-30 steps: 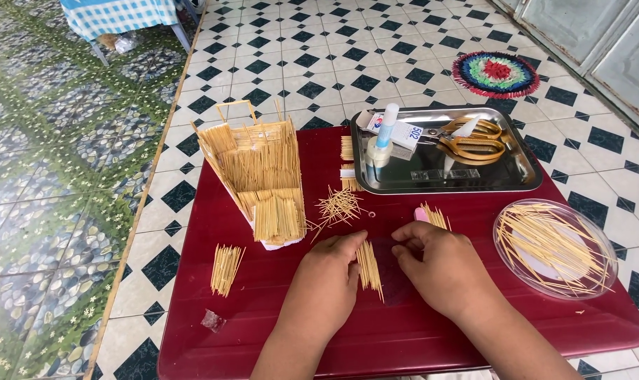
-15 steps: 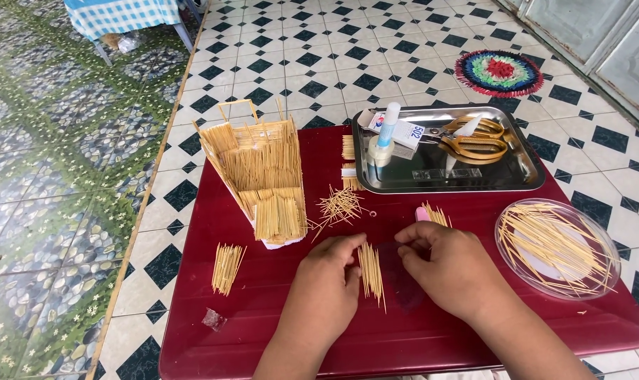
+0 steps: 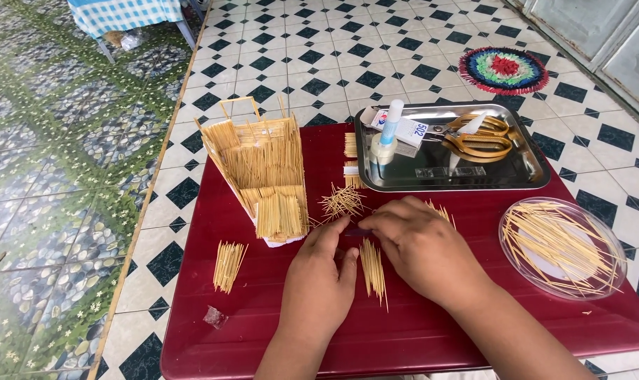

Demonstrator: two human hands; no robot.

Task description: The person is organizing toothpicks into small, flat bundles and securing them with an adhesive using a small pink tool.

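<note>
Two hands meet over the middle of a dark red tray (image 3: 263, 331): the left hand (image 3: 318, 281) lies palm down with its fingers stretched toward a small row of toothpicks (image 3: 373, 271), and the right hand (image 3: 421, 243) is cupped just beside it, fingertips pinching together at the far end of that row. Whether either hand actually grips a stick I cannot tell, since the fingertips cover the spot.

These toothpicks look light, thin and stiff (easy to snap or scatter), so they are probably best taken between fingertip pads near the middle, a few at a time.

Far left on the tray stands a toothpick model (image 3: 263, 176), boxy and tapering, built of pale straw-coloured sticks laid side by side. A loose starburst cluster (image 3: 340, 203) lies just beyond the hands, and another small bundle (image 3: 228, 266) sits near left. To the right, a clear round dish (image 3: 601, 281) holds a loose pile of sticks. Far right, a shiny metal tray (image 3: 439, 179) carries gold-handled scissors (image 3: 485, 141) and a small glue bottle (image 3: 384, 144). Underneath is black-and-white tile.
</note>
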